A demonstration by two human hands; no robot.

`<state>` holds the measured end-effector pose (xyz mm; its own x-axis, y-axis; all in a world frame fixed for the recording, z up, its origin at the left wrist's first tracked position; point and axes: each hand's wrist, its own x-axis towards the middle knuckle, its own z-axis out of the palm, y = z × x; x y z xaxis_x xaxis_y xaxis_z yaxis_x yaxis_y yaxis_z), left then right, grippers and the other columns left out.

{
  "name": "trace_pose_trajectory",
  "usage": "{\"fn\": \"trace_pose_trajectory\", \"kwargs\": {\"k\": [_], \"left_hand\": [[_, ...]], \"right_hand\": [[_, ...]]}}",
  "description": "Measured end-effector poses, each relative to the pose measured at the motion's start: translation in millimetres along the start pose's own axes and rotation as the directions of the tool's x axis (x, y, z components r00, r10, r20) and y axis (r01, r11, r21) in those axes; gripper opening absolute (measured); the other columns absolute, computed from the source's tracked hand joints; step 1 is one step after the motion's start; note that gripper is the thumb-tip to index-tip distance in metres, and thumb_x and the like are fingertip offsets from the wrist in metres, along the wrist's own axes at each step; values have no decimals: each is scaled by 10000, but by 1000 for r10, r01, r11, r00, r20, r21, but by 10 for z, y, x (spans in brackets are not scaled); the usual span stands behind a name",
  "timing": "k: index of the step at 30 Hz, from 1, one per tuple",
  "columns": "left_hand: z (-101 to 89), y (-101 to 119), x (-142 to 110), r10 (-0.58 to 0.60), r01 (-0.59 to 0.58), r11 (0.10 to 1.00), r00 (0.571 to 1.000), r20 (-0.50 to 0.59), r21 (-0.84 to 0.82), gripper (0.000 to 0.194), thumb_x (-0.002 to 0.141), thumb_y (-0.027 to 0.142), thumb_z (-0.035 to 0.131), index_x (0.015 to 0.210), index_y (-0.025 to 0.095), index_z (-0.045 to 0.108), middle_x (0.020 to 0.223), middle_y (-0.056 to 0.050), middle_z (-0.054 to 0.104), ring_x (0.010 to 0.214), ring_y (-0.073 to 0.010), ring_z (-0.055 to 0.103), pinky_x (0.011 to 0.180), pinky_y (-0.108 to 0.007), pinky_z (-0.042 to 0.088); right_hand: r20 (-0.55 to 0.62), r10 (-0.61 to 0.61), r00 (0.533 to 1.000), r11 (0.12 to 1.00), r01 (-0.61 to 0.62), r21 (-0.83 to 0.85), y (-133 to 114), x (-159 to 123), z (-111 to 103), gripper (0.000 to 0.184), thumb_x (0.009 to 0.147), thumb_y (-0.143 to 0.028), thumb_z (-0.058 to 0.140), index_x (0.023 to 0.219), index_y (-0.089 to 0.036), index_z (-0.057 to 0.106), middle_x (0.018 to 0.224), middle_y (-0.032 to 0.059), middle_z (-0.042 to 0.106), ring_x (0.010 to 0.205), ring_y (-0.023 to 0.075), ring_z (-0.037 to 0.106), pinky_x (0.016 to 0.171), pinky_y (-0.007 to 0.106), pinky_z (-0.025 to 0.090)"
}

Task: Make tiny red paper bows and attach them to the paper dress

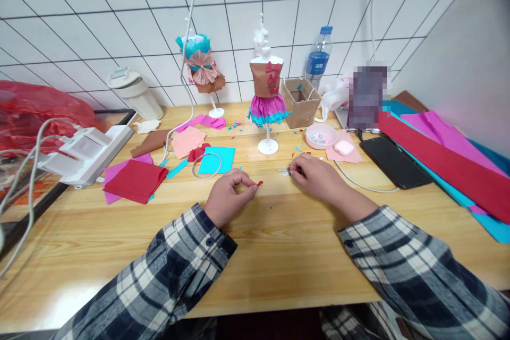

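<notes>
From here I see both hands over the middle of the worktop (287, 265), the plaid sleeves coming in across its near edge. The left hand (231, 196) has its grip together, thumb and fingertip pinched on a small red scrap (260, 183) that pokes out towards the middle. The right hand (316, 178) has its grip closed around small scissors (283, 171); the fingers hide the handles, and the blades point towards the left edge, slightly apart, near the scrap but not touching it.

Straight ahead, nearer the far edge, a dress form (268, 98) stands upright in a brown top with red bows and a magenta skirt with a turquoise hem. A second dressed form (203, 66) stands towards the far left corner. Just beside the first, on its right, is a cardboard box (303, 110), with a pink dish (321, 138) of small shiny pieces in front of it.

Towards the left edge lies folded red paper (135, 180); nearer the left hand, a thin ring (195, 168) overlaps a turquoise sheet (225, 158). A black phone (396, 162) lies near the right edge, beside long coloured strips (446, 159).
</notes>
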<state>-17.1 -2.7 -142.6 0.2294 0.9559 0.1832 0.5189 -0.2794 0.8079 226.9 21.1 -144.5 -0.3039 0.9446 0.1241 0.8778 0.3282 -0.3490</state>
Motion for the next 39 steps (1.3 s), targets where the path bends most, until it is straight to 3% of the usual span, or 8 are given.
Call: {"fn": "trace_pose_trajectory", "kwargs": {"k": [4, 6, 9, 12, 18, 24, 31, 39], "left_hand": [[22, 13, -2, -18, 18, 1000, 998, -57, -3, 102, 728, 254, 640, 654, 183, 628, 764, -30, 631, 783, -180, 601, 794, -341, 474], [39, 34, -7, -11, 12, 1000, 995, -98, 11, 102, 732, 249, 638, 653, 185, 629, 764, -26, 626, 781, -177, 599, 791, -336, 473], [63, 69, -20, 25, -15, 998, 986, -164, 63, 95, 738, 245, 644, 662, 189, 633, 779, -20, 622, 780, -172, 600, 791, -332, 471], [79, 96, -30, 57, -31, 992, 976, -210, 125, 83, 742, 236, 651, 673, 191, 644, 791, -19, 614, 791, -174, 600, 793, -334, 468], [114, 150, -56, 154, -108, 972, 963, -219, 207, 72, 744, 218, 667, 679, 191, 651, 792, -25, 610, 800, -181, 594, 779, -349, 452], [113, 196, -88, 289, -246, 938, 944, -162, 243, 79, 750, 220, 665, 681, 188, 642, 759, -23, 608, 753, -177, 584, 749, -361, 429], [90, 202, -91, 289, -249, 928, 950, -114, 277, 66, 746, 213, 653, 683, 198, 639, 755, -20, 618, 758, -180, 580, 751, -361, 418], [96, 199, -107, 306, -264, 908, 948, -85, 325, 62, 763, 238, 649, 711, 211, 669, 768, -20, 630, 780, -184, 575, 767, -361, 414]], "right_hand": [[-17, 216, 976, 869, -184, 458, -99, -43, -47, 129, 797, -289, 587, 833, -181, 648, 688, 1, 624, 591, 120, 520, 572, 245, 373], [179, 209, 961, 657, -274, 702, -266, -99, -46, 199, 772, -349, 615, 831, -168, 671, 670, 6, 619, 535, 103, 486, 501, 229, 356], [477, 66, 877, 290, -474, 831, -518, -185, -16, 286, 781, -399, 592, 917, -176, 706, 933, 64, 679, 525, 81, 488, 394, 200, 286], [539, 29, 842, 128, -538, 833, -639, -224, 27, 276, 732, -372, 665, 934, -190, 708, 1014, 59, 672, 522, 58, 485, 364, 173, 260], [476, 90, 875, 149, -484, 862, -661, -211, 130, 235, 701, -368, 725, 819, -172, 673, 556, -56, 509, 434, 47, 407, 349, 156, 249], [450, 94, 888, 252, -458, 852, -654, -206, 145, 223, 757, -385, 673, 771, -170, 616, 498, -69, 491, 404, 51, 416, 349, 153, 290], [412, 137, 901, 422, -429, 799, -670, -208, 77, 186, 773, -350, 653, 771, -174, 594, 459, -71, 489, 389, 61, 430, 358, 160, 335], [388, 168, 906, 451, -420, 788, -679, -196, 67, 130, 772, -293, 635, 756, -175, 582, 434, -79, 476, 358, 64, 434, 354, 168, 346]]}}
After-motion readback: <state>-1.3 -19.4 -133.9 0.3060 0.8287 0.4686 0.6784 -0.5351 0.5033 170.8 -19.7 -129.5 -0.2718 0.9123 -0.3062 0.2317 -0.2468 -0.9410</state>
